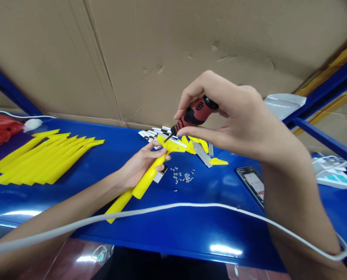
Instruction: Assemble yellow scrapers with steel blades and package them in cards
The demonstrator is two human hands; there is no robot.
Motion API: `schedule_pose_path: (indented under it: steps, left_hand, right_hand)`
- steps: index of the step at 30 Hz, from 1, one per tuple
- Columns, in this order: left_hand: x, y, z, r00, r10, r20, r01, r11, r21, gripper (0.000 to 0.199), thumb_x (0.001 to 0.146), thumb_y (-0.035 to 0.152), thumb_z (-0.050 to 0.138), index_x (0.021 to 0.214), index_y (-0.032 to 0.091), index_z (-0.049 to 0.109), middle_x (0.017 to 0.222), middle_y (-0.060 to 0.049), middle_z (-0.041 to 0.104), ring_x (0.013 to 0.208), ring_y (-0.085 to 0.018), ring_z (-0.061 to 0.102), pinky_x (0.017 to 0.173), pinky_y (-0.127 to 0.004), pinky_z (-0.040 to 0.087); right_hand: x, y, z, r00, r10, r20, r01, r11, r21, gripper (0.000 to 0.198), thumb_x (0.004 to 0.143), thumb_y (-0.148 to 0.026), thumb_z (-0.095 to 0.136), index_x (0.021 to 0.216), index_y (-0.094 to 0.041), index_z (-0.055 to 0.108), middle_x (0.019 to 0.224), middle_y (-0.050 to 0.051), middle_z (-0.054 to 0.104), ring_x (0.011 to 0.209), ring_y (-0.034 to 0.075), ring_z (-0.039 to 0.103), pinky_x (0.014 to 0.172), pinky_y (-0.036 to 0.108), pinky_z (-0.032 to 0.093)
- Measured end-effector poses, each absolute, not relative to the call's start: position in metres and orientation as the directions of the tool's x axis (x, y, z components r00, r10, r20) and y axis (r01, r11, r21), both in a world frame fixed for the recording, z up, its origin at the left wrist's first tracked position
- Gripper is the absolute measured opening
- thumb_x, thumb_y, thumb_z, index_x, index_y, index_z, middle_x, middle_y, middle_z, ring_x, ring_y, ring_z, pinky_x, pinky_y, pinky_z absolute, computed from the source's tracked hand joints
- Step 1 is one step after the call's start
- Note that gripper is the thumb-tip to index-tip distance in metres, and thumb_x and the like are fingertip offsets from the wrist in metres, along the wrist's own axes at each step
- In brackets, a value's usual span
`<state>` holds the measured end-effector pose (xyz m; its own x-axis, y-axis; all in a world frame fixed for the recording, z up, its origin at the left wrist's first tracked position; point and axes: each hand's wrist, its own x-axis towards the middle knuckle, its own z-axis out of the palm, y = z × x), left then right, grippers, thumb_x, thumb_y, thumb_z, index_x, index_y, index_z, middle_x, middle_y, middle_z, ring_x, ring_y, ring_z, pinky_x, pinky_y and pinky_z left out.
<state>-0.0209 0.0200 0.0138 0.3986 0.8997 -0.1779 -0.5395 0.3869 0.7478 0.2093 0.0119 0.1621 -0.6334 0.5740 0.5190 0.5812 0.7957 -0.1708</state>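
My left hand (pixel 142 165) is closed around a yellow scraper handle (pixel 148 177), near its wider head end. In my right hand (pixel 231 105) is a red and black screwdriver (pixel 197 112), tilted, its tip at a hole in the scraper's head. A second yellow handle (pixel 119 206) lies partly under the held one. Small screws and nuts (pixel 186 177) are scattered on the blue table just right of my left hand. Behind the scraper head are yellow head pieces and metal blades (pixel 202 153), and a pile of white and brown strips (pixel 154 134).
Several yellow handles (pixel 49 159) lie in a row at left, near a red plastic bag (pixel 2 128). A phone (pixel 251 182) rests by my right forearm. A white cable (pixel 191 205) crosses in front. Cardboard (pixel 161 58) stands behind the blue table (pixel 208 233).
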Motion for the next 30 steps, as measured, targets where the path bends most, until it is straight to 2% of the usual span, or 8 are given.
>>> schedule_pose_path:
  steps: [4,6,10,14,17,21,25,30]
  left_hand:
    - [-0.021,0.018,0.013,0.435,0.877,-0.204,-0.517,0.429,0.741,0.025,0.095,0.006,0.077,0.106,0.021,0.059,0.092,-0.004,0.068,0.063,-0.011,0.063,0.052,-0.019,0.049]
    - [-0.021,0.018,0.012,0.434,0.874,-0.220,-0.510,0.439,0.739,0.025,0.096,0.007,0.076,0.106,0.021,0.059,0.092,-0.004,0.069,0.061,-0.010,0.062,0.053,-0.020,0.051]
    - [-0.021,0.021,0.008,0.396,0.892,-0.218,-0.538,0.418,0.732,0.028,0.094,0.003,0.074,0.110,0.020,0.060,0.096,-0.005,0.067,0.074,-0.014,0.069,0.052,-0.018,0.049]
    - [-0.021,0.021,0.009,0.397,0.894,-0.207,-0.544,0.411,0.732,0.030,0.094,0.002,0.074,0.114,0.020,0.061,0.097,-0.006,0.067,0.076,-0.015,0.069,0.052,-0.018,0.049]
    - [-0.021,0.018,0.012,0.421,0.884,-0.203,-0.527,0.421,0.738,0.028,0.094,0.005,0.075,0.112,0.020,0.061,0.096,-0.005,0.068,0.070,-0.013,0.067,0.053,-0.018,0.050]
    - [-0.021,0.016,0.013,0.433,0.874,-0.219,-0.513,0.439,0.738,0.028,0.094,0.005,0.076,0.109,0.021,0.059,0.095,-0.004,0.069,0.061,-0.010,0.063,0.054,-0.020,0.051]
    - [-0.021,0.018,0.011,0.413,0.884,-0.220,-0.525,0.428,0.736,0.028,0.093,0.004,0.077,0.107,0.020,0.059,0.095,-0.005,0.069,0.069,-0.013,0.067,0.053,-0.019,0.050]
    - [-0.022,0.018,0.011,0.410,0.894,-0.179,-0.549,0.399,0.735,0.028,0.092,0.003,0.077,0.106,0.020,0.059,0.097,-0.005,0.068,0.077,-0.015,0.070,0.053,-0.018,0.049]
  right_hand:
    - [0.208,0.012,0.162,-0.617,0.573,0.539,0.573,0.797,-0.191,0.028,0.093,-0.031,0.086,0.109,-0.032,0.062,0.108,0.002,0.080,0.093,0.028,0.075,0.078,0.045,0.060]
    - [0.209,0.012,0.162,-0.618,0.589,0.521,0.555,0.796,-0.242,0.032,0.094,-0.027,0.084,0.116,-0.031,0.061,0.115,0.003,0.080,0.099,0.028,0.076,0.084,0.046,0.061]
    - [0.210,0.013,0.161,-0.657,0.598,0.459,0.488,0.802,-0.345,0.039,0.097,-0.019,0.077,0.127,-0.035,0.059,0.136,0.000,0.074,0.109,0.025,0.076,0.093,0.045,0.063]
    - [0.209,0.013,0.162,-0.674,0.557,0.486,0.467,0.830,-0.303,0.034,0.094,-0.016,0.080,0.118,-0.034,0.062,0.120,-0.001,0.077,0.105,0.025,0.076,0.087,0.042,0.064]
    - [0.208,0.010,0.162,-0.634,0.565,0.529,0.514,0.818,-0.258,0.032,0.096,-0.023,0.083,0.115,-0.033,0.059,0.115,0.000,0.079,0.103,0.026,0.077,0.085,0.044,0.064]
    - [0.209,0.009,0.160,-0.599,0.610,0.519,0.495,0.791,-0.359,0.043,0.096,-0.028,0.083,0.128,-0.034,0.055,0.121,0.003,0.079,0.107,0.030,0.078,0.093,0.049,0.065]
    - [0.210,0.018,0.154,-0.666,0.547,0.507,0.323,0.824,-0.465,0.050,0.089,-0.021,0.086,0.128,-0.035,0.059,0.135,0.003,0.075,0.106,0.029,0.078,0.090,0.048,0.064]
    - [0.208,0.025,0.150,-0.616,0.541,0.573,0.260,0.826,-0.500,0.048,0.084,-0.019,0.090,0.121,-0.035,0.064,0.113,0.002,0.079,0.106,0.032,0.076,0.085,0.047,0.061]
